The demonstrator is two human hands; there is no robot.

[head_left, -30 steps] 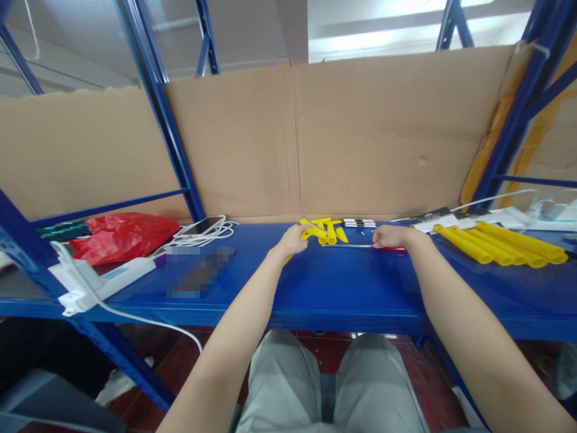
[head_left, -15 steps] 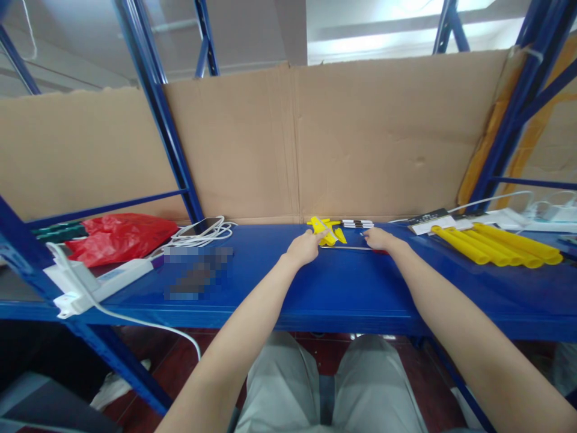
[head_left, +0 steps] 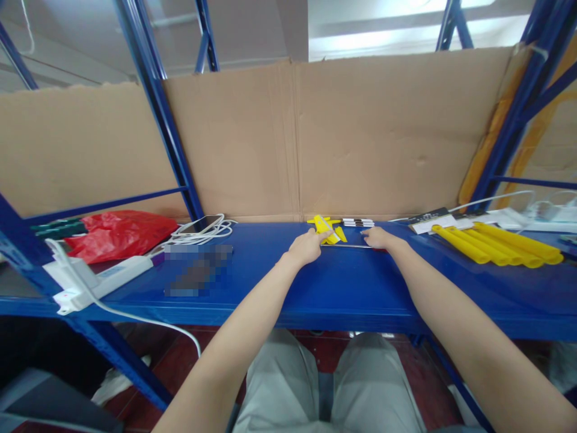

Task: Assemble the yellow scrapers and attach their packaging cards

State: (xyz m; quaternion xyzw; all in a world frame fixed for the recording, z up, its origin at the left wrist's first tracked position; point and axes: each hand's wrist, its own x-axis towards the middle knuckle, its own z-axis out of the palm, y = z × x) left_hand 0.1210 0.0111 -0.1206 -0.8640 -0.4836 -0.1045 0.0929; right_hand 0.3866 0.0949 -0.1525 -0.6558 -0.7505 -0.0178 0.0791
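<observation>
Compared to a second ago, the left hand [head_left: 307, 245] has slid right and the right hand [head_left: 381, 238] a bit left, so they're closer together over the blue shelf [head_left: 342, 288]. Left one's pinching a yellow part [head_left: 323, 224]; right one's fingers are bunched by a thin metal rod [head_left: 349, 246], can't tell if they've got anything. Just past that there's a loose yellow wedge [head_left: 340, 234], with untouched yellow tubes [head_left: 493, 245] off right. Black-and-white sticks [head_left: 358, 222] sit near the cardboard [head_left: 383, 138]. Looks early-ish to me: loose pieces left, nothing obviously finished.
</observation>
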